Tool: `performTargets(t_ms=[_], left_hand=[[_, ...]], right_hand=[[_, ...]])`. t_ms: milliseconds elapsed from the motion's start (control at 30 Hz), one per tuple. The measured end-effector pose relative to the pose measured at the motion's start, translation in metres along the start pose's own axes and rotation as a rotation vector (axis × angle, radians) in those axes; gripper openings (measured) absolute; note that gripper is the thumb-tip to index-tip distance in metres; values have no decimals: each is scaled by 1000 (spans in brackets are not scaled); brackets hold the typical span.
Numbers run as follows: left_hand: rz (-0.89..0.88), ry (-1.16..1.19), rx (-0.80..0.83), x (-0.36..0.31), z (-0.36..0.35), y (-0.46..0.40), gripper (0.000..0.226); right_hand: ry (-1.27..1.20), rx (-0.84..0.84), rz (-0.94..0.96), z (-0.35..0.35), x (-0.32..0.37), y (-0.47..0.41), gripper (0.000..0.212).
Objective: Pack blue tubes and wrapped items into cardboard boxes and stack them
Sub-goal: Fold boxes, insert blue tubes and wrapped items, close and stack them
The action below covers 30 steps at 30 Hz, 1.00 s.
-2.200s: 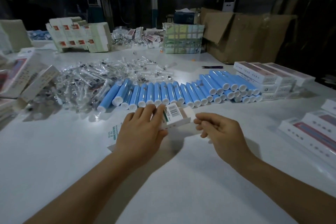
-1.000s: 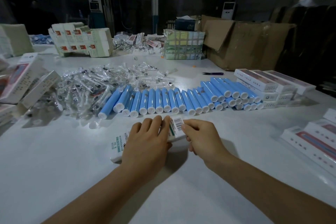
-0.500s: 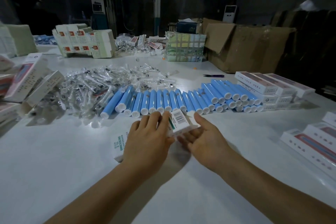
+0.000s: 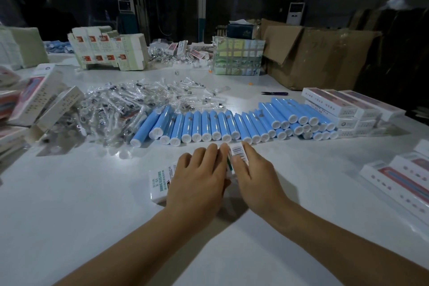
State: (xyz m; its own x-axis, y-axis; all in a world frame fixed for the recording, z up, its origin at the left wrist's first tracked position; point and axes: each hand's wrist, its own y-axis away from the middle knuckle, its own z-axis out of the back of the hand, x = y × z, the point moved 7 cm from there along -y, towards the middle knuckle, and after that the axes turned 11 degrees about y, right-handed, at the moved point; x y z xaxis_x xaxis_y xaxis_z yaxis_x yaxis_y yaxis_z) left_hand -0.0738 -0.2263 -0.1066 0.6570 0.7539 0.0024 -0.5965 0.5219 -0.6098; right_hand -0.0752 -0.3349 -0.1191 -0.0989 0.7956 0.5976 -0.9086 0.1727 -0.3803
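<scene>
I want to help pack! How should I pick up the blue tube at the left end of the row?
Take the leftmost blue tube around its middle from above; it lies flat, its white cap toward you, with open table on its left side.
</scene>
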Motion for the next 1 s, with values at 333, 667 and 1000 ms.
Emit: performTargets(t_ms=[333,667,1000], left_hand=[[4,1,-15,2,4,1,75],[-36,-37,-34,1,3,4,78],[-77,-58,0,-4,1,3,76]], right_hand=[[-856,109,-394,-7,-24,-1,34],[-799,58,-386,-5,-29,0,28],[-845,-2,-449,-8,-31,3,30]])
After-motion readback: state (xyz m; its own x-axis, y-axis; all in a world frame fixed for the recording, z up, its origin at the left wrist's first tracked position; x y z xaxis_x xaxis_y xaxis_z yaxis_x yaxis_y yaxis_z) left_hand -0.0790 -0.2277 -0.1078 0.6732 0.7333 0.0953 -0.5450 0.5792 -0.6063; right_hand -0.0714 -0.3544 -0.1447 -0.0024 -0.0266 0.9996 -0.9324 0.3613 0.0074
